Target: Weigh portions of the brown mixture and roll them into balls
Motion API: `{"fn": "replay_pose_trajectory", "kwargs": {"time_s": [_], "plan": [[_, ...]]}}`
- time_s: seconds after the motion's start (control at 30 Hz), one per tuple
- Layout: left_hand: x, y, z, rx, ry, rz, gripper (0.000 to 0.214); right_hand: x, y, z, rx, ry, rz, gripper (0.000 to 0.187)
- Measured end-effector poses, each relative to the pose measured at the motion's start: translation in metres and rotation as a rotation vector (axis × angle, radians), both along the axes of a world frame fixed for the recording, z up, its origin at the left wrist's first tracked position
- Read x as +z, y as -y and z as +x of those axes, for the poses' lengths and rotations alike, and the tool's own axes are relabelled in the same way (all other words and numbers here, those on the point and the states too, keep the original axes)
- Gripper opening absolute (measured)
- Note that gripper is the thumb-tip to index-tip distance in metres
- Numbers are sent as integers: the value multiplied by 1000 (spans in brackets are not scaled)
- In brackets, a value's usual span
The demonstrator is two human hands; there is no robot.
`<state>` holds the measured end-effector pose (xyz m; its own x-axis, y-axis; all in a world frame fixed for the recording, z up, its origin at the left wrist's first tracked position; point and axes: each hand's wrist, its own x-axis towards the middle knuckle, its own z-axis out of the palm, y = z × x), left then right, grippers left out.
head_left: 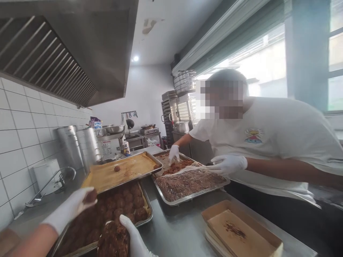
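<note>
My gloved left hand (71,207) pinches a dark brown ball (90,197) between its fingers, over the left side of a tray. At the bottom centre my gloved right hand (134,233) grips a large lump of brown mixture (114,241); the thumb shows along its right side and the other fingers are mostly hidden. Below both hands, a metal tray (150,210) holds many similar balls in rows. Overlapping its far edge lies a paper-lined tray (139,162) with a single ball (117,168) near its middle and some brown bits at its right corner.
Across the counter, a co-worker in a white shirt (278,121) reaches with gloved hands over a tray of brown mixture (174,202), partly under clear film. A cardboard box (257,246) with crumbs sits front right. A range hood (107,46) overhangs the left.
</note>
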<state>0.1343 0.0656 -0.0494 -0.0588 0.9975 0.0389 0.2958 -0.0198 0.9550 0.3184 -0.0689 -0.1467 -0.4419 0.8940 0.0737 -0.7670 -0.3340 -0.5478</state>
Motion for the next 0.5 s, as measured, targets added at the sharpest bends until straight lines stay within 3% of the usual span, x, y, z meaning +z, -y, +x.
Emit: {"fn": "replay_pose_trajectory", "kwargs": {"time_s": [0.1, 0.17, 0.27, 0.33, 0.4, 0.43, 0.5], "plan": [[30, -23, 2, 28, 185, 80, 22, 4, 5, 3, -220, 9, -133, 54], [28, -17, 12, 48, 265, 183, 27, 5, 4, 3, -329, -25, -221, 52], [-4, 22, 38, -28, 290, 338, 47, 9, 1, 2, -221, -132, -235, 55], [-33, 57, 57, -212, 150, 457, 44, 13, 0, 5, -134, -186, -176, 60], [-55, 88, 73, -344, -40, 585, 35, 17, 0, 11, -139, -205, -92, 60], [-62, 99, 80, -354, -95, 653, 32, 19, 1, 14, -157, -206, -54, 58], [-70, 115, 91, -255, -84, 772, 29, 21, 3, 21, -187, -196, -2, 47]]}}
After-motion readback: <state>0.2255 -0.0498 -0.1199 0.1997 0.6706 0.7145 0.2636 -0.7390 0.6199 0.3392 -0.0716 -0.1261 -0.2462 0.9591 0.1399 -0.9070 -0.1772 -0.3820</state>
